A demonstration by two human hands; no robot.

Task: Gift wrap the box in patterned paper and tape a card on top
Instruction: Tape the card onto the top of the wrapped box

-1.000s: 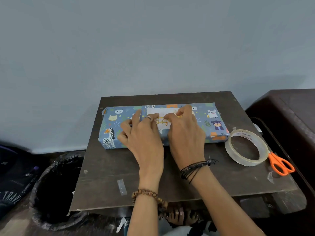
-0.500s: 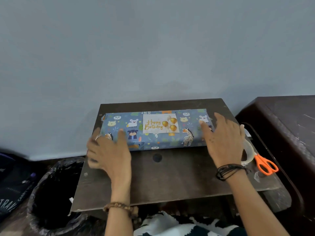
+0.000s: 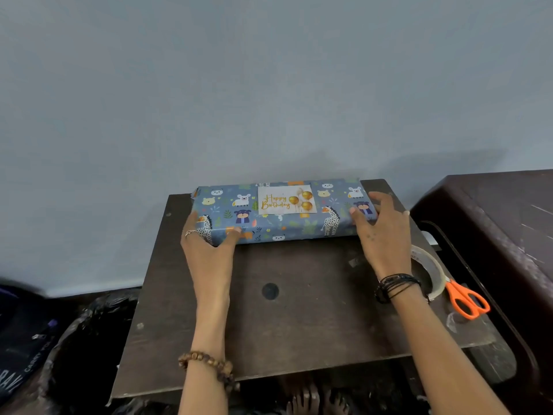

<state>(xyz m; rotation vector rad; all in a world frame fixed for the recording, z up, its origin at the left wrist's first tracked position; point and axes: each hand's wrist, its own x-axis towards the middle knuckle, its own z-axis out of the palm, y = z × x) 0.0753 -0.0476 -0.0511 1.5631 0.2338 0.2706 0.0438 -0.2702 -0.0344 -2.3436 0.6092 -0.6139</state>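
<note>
Gripping glossy oblong wrapped box (image 3: 281, 212), left hand (image 3: 209, 250), right hand (image 3: 381, 232)

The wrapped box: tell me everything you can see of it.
The wrapped box is long, flat and rectangular, covered in blue-grey paper printed with cartoon animals and leaves. A white card with gold "Happy Birthday" lettering and gold balloons lies flat on the middle of its top. The box lies lengthwise at the far side of the dark wooden table, near the wall. The left hand grips its left end, thumb on the front face; the right hand holds its right end.
</note>
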